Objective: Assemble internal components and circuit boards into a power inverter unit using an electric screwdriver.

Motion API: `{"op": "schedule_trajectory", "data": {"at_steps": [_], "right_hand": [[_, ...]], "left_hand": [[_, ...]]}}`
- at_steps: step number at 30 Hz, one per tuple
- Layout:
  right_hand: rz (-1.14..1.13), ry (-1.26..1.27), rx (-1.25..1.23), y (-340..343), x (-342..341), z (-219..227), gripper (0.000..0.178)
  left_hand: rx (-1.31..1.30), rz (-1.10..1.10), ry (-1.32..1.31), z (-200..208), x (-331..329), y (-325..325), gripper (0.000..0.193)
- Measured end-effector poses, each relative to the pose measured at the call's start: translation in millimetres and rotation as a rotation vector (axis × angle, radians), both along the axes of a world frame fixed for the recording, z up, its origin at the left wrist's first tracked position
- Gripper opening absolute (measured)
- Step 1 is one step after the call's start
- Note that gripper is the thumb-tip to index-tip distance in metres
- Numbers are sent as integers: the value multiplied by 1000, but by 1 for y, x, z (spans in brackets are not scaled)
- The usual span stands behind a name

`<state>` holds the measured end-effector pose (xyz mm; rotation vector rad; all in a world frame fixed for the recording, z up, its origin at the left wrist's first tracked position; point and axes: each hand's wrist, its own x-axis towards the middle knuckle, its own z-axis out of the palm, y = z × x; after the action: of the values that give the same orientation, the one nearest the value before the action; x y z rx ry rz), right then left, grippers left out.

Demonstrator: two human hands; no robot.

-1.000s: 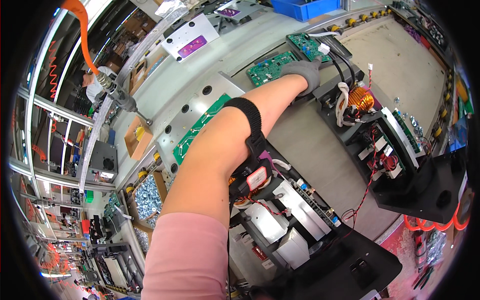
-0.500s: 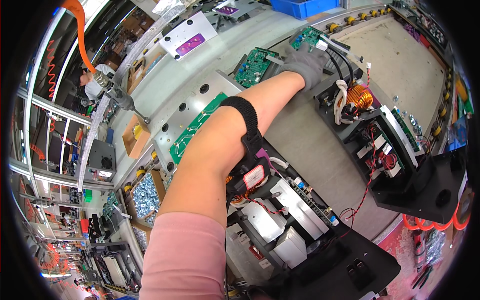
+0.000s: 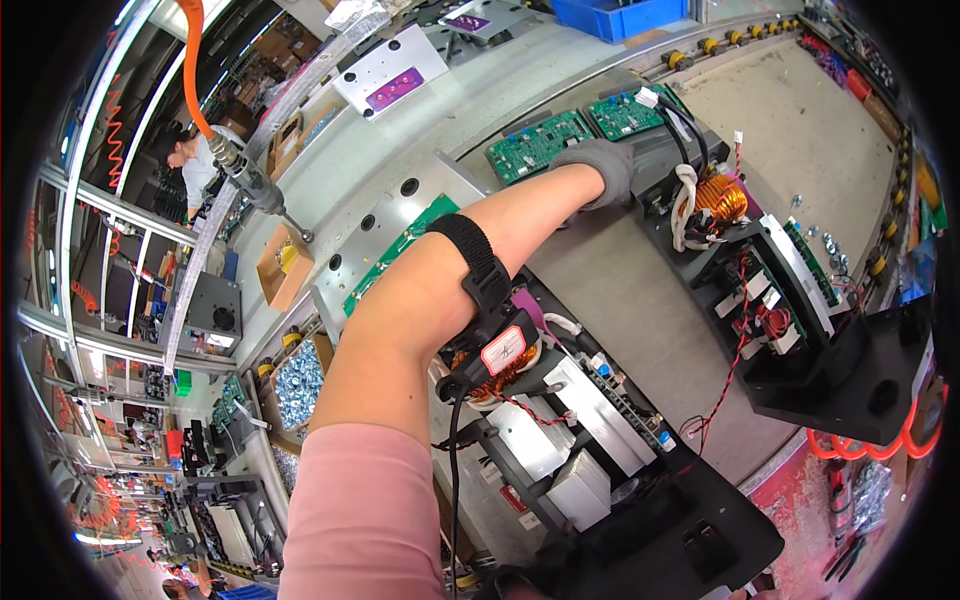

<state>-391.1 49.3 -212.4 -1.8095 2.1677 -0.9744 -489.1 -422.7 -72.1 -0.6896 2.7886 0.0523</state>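
Observation:
My left arm, in a pink sleeve with a black strap on the forearm, reaches up and to the right. My left hand (image 3: 600, 172), in a grey glove, is closed at the left end of a black chassis (image 3: 660, 155), apparently gripping its edge; the fingertips are hidden. This chassis carries a copper-wound coil (image 3: 721, 198), black cables and red wires. Just beyond the hand lie two green circuit boards (image 3: 540, 146) side by side. A second black chassis (image 3: 690, 535) with silver heat sinks (image 3: 600, 418) stands below my forearm. My right hand does not show.
A metal plate with a green board (image 3: 400, 255) lies left of my arm. An air screwdriver (image 3: 258, 190) hangs from an orange hose above a cardboard box (image 3: 284, 268). A box of screws (image 3: 300, 382) stands nearer. At the back is a blue bin (image 3: 625, 18); a co-worker (image 3: 200, 170) is far left.
My left hand has drawn back from over the far circuit board to the end of the black chassis. Both boards now show more fully; white strips near them no longer show.

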Motion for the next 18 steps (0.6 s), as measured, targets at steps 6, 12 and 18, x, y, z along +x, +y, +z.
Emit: {"op": "schedule_trajectory", "data": {"at_steps": [6,12,18], "right_hand": [[-7,7,-13,0,-1,0,19],[-13,18,-46,1,-1,-4,19],[-27,35,-113,8,-8,-21,18]], "left_hand": [[379,-31,-85,44,20,0,50],[746,16,588,157,141,-1,43],[181,422,654,146,366,90,34]]}}
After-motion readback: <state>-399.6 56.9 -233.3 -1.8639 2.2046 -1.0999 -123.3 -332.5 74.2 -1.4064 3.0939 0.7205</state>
